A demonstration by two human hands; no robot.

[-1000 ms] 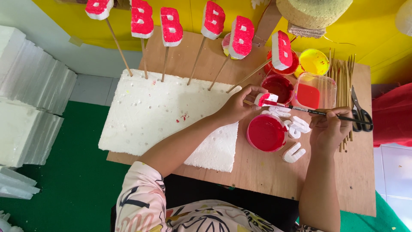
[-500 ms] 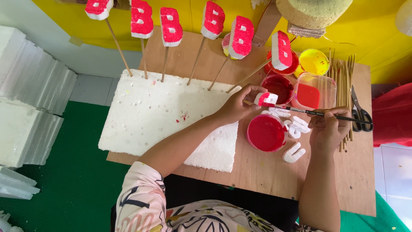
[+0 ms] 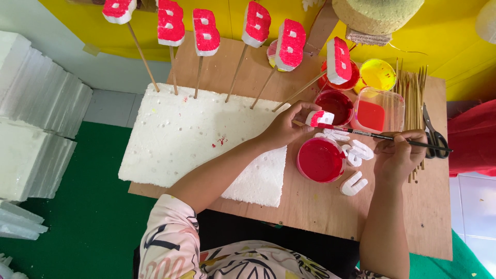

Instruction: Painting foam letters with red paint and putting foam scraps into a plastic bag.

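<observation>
Head view, left hand [image 3: 285, 126] fingers pinching small foam letter [image 3: 319, 118], right hand [image 3: 398, 157] fingers gripping paintbrush [image 3: 361, 133], bristles touching letter, red paint bowl [image 3: 320, 159] below on desk [image 3: 320, 201].

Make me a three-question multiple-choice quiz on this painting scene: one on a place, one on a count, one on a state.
1. Where does the scissors lie?
A. on the foam slab
B. at the board's right edge, beside the skewers
C. on the green floor

2. How many painted letters on sticks stand in the foam slab?
A. three
B. six
C. nine

3. The foam letter in the left hand is:
A. partly red
B. wholly white
C. yellow

Key: B, it rests by the bamboo skewers; B, six sticks show; A, the brush in the right hand touches its red patch.
</observation>
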